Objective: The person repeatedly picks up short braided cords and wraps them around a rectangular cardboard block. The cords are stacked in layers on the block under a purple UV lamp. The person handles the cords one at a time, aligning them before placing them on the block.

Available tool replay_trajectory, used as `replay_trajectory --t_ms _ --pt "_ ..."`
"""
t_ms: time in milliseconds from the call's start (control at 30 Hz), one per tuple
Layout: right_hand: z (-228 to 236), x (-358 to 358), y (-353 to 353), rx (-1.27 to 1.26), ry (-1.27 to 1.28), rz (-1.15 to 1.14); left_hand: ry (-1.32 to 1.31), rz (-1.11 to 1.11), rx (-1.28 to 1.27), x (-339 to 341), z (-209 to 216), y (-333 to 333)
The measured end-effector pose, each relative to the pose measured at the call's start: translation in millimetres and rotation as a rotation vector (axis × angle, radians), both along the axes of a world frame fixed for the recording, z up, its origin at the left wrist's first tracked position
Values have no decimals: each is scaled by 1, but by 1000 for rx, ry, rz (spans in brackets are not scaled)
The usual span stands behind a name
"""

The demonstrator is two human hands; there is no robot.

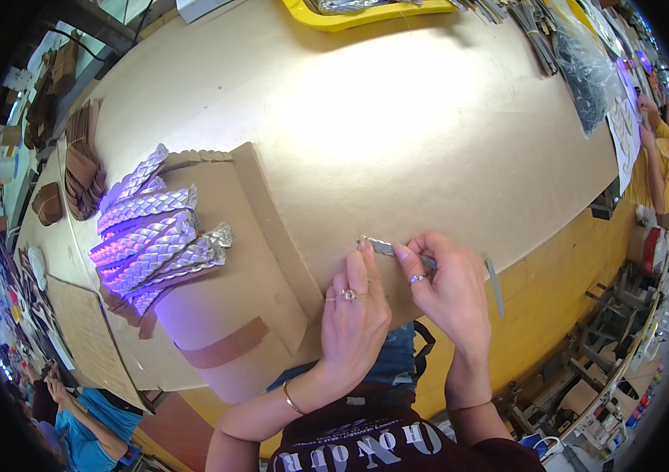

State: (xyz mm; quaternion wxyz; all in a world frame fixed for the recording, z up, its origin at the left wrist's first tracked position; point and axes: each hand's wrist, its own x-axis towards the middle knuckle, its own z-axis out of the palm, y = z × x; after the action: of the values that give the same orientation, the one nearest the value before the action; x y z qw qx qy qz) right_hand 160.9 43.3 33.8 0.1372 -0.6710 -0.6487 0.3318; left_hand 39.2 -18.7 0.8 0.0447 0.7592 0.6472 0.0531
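Observation:
Near the table's front edge, both my hands hold a short silver strip (381,247). My left hand (356,315) pinches its ragged left end between the fingertips, and rings show on its fingers. Thumb and fingers of my right hand (454,291) close on the strip's other end, partly hiding it. A narrow grey strip (495,288) lies at the table edge just right of my right hand; I cannot tell whether it joins the held one. To my left, several braided silver straps (153,236) lie in a pile on a cardboard box (232,236).
A yellow tray (342,21) stands at the table's far side. Bundled grey strips (535,35) and a clear plastic bag (586,67) lie at the far right. Brown strip bundles (82,161) sit far left. Co-workers in yellow (668,173) and blue (94,425) are at the sides.

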Motion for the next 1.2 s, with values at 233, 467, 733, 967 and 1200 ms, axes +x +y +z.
replay_trajectory --t_ms 233,467,733,967,1200 --pt "-1 0 -3 -41 -23 14 -164 56 -96 2 1 -2" --pt "-10 -2 -9 108 -100 45 -198 69 12 -1 -1 -3" --pt "-8 1 -17 178 -174 0 -398 -108 -132 -1 -8 -4" --pt "4 33 -23 -16 9 -124 -316 -124 -121 1 -11 -4" --pt "-1 34 -22 38 -33 -70 -319 -132 -142 -1 -10 -4"
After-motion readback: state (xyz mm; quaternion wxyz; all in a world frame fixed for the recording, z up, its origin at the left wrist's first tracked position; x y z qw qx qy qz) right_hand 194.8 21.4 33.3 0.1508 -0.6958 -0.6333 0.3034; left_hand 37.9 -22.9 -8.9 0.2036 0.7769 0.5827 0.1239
